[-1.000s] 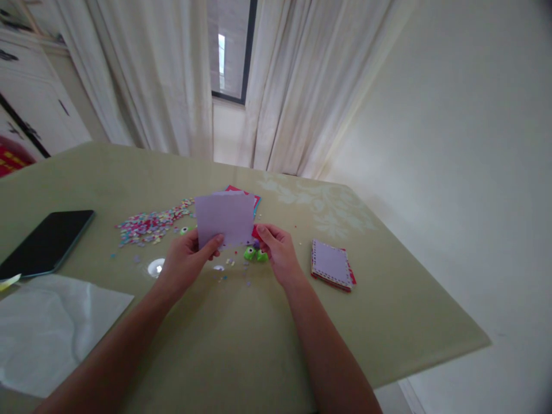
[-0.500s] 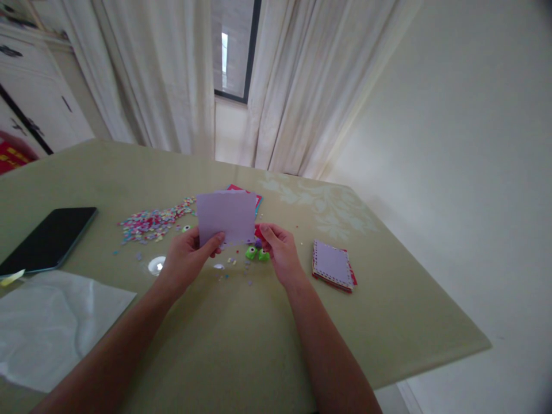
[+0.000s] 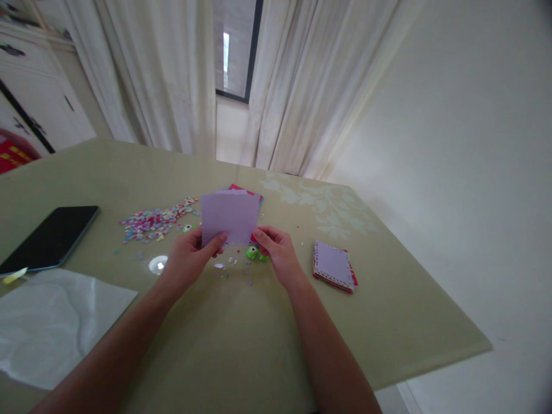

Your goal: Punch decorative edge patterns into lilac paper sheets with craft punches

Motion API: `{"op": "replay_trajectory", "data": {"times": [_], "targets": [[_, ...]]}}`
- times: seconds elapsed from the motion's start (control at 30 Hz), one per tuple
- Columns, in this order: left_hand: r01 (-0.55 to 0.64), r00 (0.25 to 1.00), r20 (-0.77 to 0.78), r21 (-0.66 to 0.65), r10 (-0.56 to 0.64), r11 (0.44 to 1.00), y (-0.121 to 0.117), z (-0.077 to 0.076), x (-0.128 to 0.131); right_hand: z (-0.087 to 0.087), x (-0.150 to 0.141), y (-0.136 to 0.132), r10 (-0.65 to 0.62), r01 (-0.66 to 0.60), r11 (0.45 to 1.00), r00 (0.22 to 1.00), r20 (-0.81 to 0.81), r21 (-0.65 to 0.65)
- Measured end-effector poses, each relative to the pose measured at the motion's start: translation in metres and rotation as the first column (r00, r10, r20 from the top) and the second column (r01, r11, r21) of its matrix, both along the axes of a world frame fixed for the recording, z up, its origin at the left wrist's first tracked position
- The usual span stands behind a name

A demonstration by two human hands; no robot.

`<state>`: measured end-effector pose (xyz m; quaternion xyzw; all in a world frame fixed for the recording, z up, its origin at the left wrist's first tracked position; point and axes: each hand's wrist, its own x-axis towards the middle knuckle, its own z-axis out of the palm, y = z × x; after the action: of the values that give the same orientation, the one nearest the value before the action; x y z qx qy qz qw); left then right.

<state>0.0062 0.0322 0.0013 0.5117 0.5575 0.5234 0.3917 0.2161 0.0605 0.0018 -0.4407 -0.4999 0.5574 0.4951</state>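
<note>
L grip (image 3: 188,257) pinches lilac paper (image 3: 229,218), R grip (image 3: 279,254) narrow, prob. on red pc (image 3: 253,237).

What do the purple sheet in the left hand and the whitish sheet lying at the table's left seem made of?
The purple sheet looks like matte paper or thin card: flat, straight-edged, without shine. The whitish sheet is probably thin, softly glossy plastic, given its wrinkles and pale highlights.
</note>
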Motion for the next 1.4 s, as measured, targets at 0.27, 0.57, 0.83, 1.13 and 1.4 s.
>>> {"op": "replay_trajectory", "data": {"times": [0.27, 0.57, 0.83, 1.13, 1.4], "targets": [[-0.001, 1.000, -0.013, 0.023, 0.001, 1.000, 0.001, 0.000, 0.000, 0.000, 0.003, -0.002, 0.136, -0.139, 0.987, 0.990, -0.036, -0.080], [0.002, 1.000, -0.015, 0.035, -0.002, 0.999, 0.001, -0.001, -0.001, -0.004, 0.006, 0.000, 0.218, -0.217, 0.972, 0.976, -0.002, -0.090], [0.003, 1.000, -0.023, 0.074, -0.002, 0.997, 0.003, -0.007, -0.003, 0.001, 0.008, -0.001, 0.224, -0.216, 0.968, 0.973, 0.057, -0.127], [0.014, 1.000, -0.015, 0.060, -0.013, 0.998, 0.004, -0.010, -0.002, 0.000, 0.006, -0.001, 0.196, -0.186, 0.976, 0.978, 0.077, -0.116], [0.005, 1.000, 0.021, 0.061, -0.006, 0.998, 0.002, -0.006, 0.003, 0.001, 0.006, 0.000, 0.164, -0.158, 0.984, 0.983, 0.076, -0.077]]}}
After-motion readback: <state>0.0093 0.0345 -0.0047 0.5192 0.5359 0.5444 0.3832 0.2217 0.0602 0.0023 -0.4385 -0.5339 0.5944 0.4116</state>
